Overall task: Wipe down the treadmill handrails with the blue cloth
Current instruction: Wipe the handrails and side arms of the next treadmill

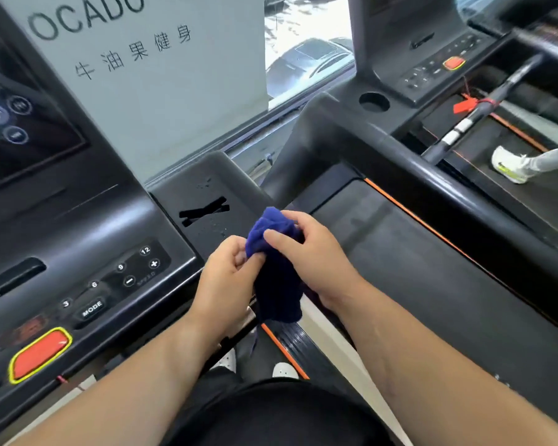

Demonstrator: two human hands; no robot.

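Observation:
A bunched blue cloth [276, 268] hangs between both of my hands in the middle of the view. My left hand [227, 278] pinches its left edge, and my right hand [310, 255] grips its top right, thumb across the fabric. The cloth hangs in the air above the gap beside the treadmill console [87, 239], apart from any surface. A thick black handrail [432, 175] of the neighbouring treadmill runs diagonally to the right of my right hand. The tray corner [207, 201] of my console lies just behind the cloth.
A red stop button [39, 354] and speed keys sit on the console at lower left. A second treadmill's belt [416, 262] lies right. Farther right, another person's white shoe [509, 165] stands on a third belt. A cup holder [374, 102] is behind.

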